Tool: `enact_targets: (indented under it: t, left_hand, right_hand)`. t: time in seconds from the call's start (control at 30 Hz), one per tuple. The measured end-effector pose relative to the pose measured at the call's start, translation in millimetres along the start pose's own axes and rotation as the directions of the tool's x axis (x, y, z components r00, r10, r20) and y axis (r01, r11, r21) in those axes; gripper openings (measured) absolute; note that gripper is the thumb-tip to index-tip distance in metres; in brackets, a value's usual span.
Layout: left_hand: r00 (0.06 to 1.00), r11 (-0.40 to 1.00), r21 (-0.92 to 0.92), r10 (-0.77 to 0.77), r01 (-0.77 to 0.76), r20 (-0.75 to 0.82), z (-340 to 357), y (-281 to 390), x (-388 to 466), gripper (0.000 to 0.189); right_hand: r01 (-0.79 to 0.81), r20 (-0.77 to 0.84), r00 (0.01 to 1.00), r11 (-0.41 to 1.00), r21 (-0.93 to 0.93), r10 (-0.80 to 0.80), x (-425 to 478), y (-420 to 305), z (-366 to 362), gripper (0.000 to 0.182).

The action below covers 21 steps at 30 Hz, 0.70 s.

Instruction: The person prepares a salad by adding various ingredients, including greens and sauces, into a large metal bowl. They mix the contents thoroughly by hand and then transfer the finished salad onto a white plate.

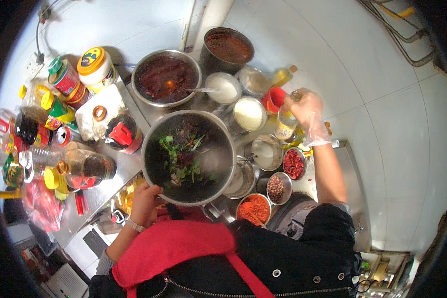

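Note:
My left hand (144, 203) grips the near left rim of a large stainless steel mixing bowl (216, 167). Inside the bowl lie chopped green herbs (193, 172), with dark and reddish bits among them. My right hand (310, 110), in a clear plastic glove, is closed around the neck of a labelled glass bottle (285, 124) on the right. Just left of that bottle is a red plastic cup (274, 100). Below it stand a metal container of white powder (267, 152) and a cup of dried red chili pieces (294, 163). The bottle's lower end is partly hidden among containers.
Behind the bowl stand a pan of dark red sauce (152, 80) and a deep pot (227, 50). Bottles and jars crowd the left counter (128, 165), including a soda can (63, 136). Red chili paste (255, 208) and peppercorn-like spice (276, 188) sit near my body. A tiled wall (395, 123) bounds the right.

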<state>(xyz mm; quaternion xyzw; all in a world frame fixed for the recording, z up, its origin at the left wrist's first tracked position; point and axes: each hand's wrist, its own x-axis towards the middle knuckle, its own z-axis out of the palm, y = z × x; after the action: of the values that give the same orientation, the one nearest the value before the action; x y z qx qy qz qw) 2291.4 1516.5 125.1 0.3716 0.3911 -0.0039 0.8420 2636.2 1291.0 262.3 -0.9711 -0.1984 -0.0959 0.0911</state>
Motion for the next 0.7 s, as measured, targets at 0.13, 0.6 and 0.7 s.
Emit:
enact_targets:
  t: [0.13,0.6,0.7]
  left_hand:
    - [0.999,0.998,-0.054,-0.011,0.013,0.038,4.4,-3.9,-0.8,0.020]
    - [0.991,0.997,-0.009,0.074,-0.074,0.110,-6.9,-12.3,-7.8,0.017]
    - [0.991,0.999,-0.010,0.042,-0.041,0.129,-5.7,-9.6,-15.5,0.018]
  right_hand:
    - [-0.057,-0.108,0.992,0.998,0.028,0.059,8.9,36.3,30.9,0.037]
    - [-0.417,-0.036,0.898,0.873,0.254,0.439,-8.0,112.8,120.6,0.057]
    - [-0.327,-0.147,0.911,0.891,0.314,0.386,-42.3,96.7,98.9,0.059]
